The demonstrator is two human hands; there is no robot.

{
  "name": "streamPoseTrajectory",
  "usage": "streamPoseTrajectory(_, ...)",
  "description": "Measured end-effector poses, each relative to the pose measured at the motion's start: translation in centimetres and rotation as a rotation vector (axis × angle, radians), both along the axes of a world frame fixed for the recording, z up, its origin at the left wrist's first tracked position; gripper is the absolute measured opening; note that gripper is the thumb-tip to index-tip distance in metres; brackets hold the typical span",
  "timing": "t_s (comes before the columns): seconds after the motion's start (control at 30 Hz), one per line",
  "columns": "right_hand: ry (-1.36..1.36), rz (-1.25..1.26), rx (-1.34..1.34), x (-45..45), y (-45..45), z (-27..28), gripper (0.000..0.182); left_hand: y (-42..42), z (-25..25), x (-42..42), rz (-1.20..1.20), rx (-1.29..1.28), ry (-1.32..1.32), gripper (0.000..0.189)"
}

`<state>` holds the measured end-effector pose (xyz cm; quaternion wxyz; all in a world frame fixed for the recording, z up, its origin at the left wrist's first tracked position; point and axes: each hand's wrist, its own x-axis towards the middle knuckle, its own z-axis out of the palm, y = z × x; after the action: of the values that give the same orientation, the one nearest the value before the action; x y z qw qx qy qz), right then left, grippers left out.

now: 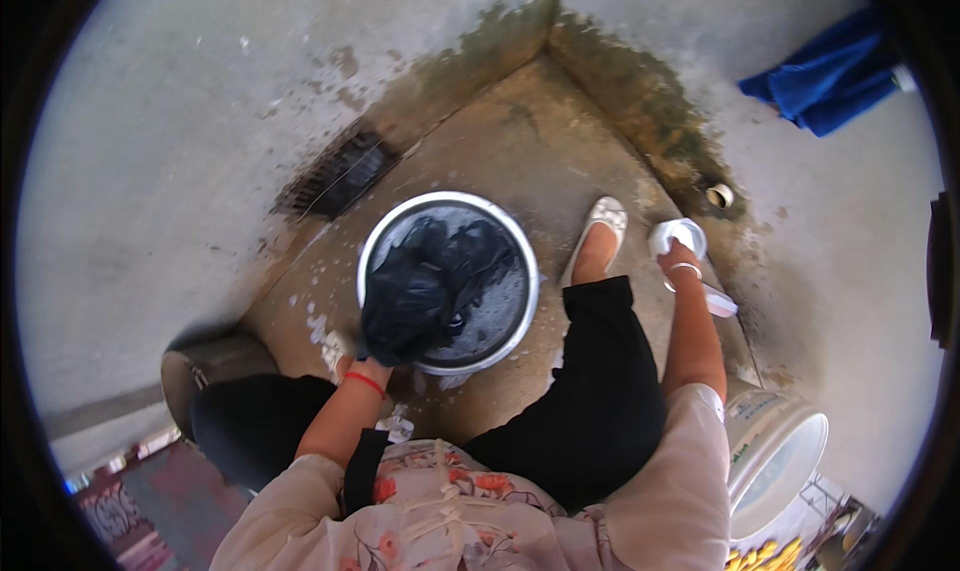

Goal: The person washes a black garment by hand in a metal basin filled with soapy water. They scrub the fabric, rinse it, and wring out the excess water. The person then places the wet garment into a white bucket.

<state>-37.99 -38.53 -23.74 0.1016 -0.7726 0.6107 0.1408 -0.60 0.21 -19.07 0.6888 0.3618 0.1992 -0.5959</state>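
Note:
A round metal basin point(531, 301) stands on the wet concrete floor before me, holding sudsy water and a dark, wet cloth garment point(405, 293). My left hand point(373, 366) is at the basin's near-left rim, a red string round its wrist. The garment covers its fingers, so their grip is hidden. Off to the right, my right hand point(678, 256) reaches into a white plastic tub point(697, 232) by the wall. What its fingers do inside the tub cannot be made out. Beside that wrist lies a pale pink and white object point(720, 302), partly hidden by the arm.
A rusty drain grate point(341, 173) sits at the wall's foot on the left, and a short pipe end point(720, 196) juts out on the right. Near my right elbow is a large white bucket point(780, 458). Blue cloth point(832, 76) hangs at upper right.

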Motion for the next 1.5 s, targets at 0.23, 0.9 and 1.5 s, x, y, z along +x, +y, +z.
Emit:
streamPoseTrajectory(0.23,-0.030,0.146,0.315,-0.9,2.4,0.4,0.061,-0.2,0.2,-0.8,0.027,-0.009,0.027,0.062)
streamPoseTrajectory(0.9,-0.086,-0.029,0.323,0.3,3.9,-1.7,0.050,1.7,1.6,-0.1,0.061,-0.008,0.031,0.066)
streamPoseTrajectory(1.5,-1.591,-0.616,0.499,4.4,2.6,21.3,0.055,4.2,4.4,0.4,0.067,-0.202,0.089,0.070)
